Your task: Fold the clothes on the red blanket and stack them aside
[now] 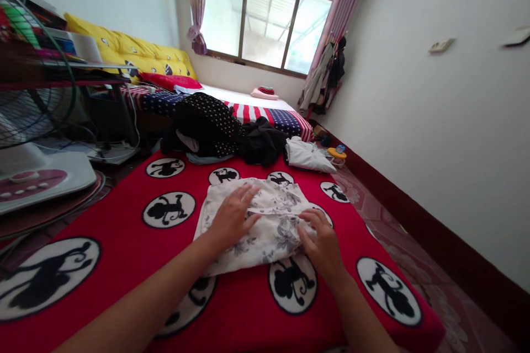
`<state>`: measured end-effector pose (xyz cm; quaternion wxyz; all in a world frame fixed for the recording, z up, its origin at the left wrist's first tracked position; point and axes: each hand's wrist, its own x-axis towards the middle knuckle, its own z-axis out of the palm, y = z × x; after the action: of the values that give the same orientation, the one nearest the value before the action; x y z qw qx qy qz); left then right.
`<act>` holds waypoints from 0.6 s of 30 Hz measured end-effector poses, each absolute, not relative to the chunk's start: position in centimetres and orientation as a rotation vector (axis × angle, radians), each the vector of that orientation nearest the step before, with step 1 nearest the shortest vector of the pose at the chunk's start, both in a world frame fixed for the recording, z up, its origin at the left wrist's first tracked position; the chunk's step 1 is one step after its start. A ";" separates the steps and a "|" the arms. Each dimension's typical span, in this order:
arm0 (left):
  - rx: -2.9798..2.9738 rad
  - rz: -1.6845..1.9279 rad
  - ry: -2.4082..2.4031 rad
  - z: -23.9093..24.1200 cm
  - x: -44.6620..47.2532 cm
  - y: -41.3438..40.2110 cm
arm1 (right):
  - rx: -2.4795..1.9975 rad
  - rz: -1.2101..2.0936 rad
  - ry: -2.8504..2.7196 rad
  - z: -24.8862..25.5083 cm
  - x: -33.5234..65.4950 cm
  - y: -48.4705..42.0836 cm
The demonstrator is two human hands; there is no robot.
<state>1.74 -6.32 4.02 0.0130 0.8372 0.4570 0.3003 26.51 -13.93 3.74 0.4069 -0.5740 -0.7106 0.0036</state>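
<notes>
A folded white garment with a grey floral print lies flat on a red blanket patterned with black monkeys in white circles. My left hand rests on the garment's left part, fingers stretched forward and thumb apart. On its right edge lies my right hand, fingers spread and slightly bent, touching the cloth. Neither hand visibly grips the fabric. A fold line runs across the garment between the two hands.
Beyond the garment lie a black dotted cloth, a black garment and a folded white garment. A fan stands at the left. Behind is another bed under a window; a wall runs along the right.
</notes>
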 end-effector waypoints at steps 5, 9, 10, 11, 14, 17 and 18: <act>2.602 0.568 1.467 0.9 2.7 -6.1 | -1.690 0.497 -1.858 2.8 26.8 -11.2; 2.603 0.511 1.515 0.0 2.1 -5.9 | -1.807 0.225 -1.651 3.6 29.2 -6.1; 2.605 0.512 1.520 0.1 2.1 -6.0 | -1.826 0.132 -1.632 3.9 29.5 -4.6; 2.606 0.515 1.526 0.1 2.2 -6.0 | -1.846 0.076 -1.626 4.0 29.7 -3.1; 2.598 0.532 1.552 0.3 2.4 -6.2 | -1.931 0.039 -1.640 4.0 29.3 0.6; 2.565 0.553 1.609 0.2 2.5 -6.3 | -2.050 0.017 -1.661 3.4 28.8 2.5; 2.552 0.557 1.630 0.2 2.5 -6.3 | -2.088 0.010 -1.665 3.3 28.8 2.8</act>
<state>2.49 -6.31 0.20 0.0315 0.8284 0.5292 0.1810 28.77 2.83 3.30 0.2335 -0.7603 -0.6062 0.0037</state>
